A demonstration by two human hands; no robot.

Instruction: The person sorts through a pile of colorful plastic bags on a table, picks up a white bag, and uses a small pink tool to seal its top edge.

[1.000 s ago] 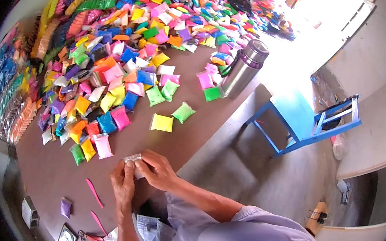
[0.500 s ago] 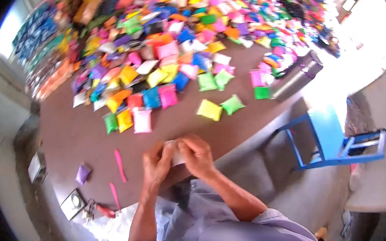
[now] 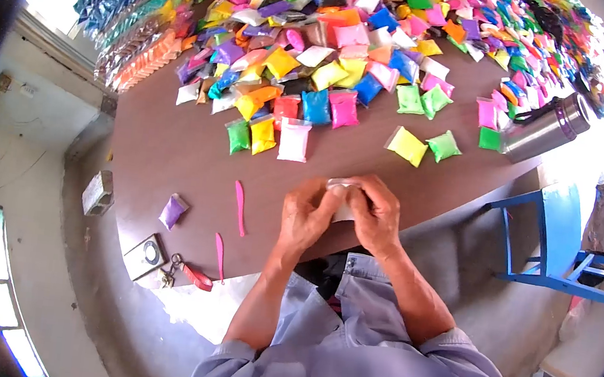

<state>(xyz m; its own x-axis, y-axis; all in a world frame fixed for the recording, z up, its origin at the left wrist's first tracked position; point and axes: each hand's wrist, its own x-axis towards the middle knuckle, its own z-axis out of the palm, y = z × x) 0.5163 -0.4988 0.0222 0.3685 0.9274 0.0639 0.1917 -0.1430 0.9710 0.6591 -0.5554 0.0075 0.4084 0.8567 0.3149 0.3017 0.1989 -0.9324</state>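
Near the table's front edge, my left hand [image 3: 305, 217] and my right hand [image 3: 377, 215] are closed on a small white packet [image 3: 344, 212]. Fingers and thumbs of both hands pinch its upper edge, and its lower part shows between them. Much of the packet is hidden by my fingers. Beyond my hands lie a pale pink packet [image 3: 294, 141], a yellow packet [image 3: 407, 146] and a light green packet [image 3: 443, 146], all flat on the brown table [image 3: 196, 141]. Left of my left hand are two pink plastic sticks [image 3: 239, 208], apart from it.
A large heap of colourful packets [image 3: 332, 37] covers the far side. A steel flask [image 3: 550, 128] lies at the right edge. At the left are a purple packet [image 3: 174, 210], a square box [image 3: 145, 256] and keys with a red fob [image 3: 195, 276]. A blue chair [image 3: 560, 238] stands right.
My view has shifted, so the table and heap appear higher and further right. Both hands stay closed on the white packet, which now shows more plainly between them.
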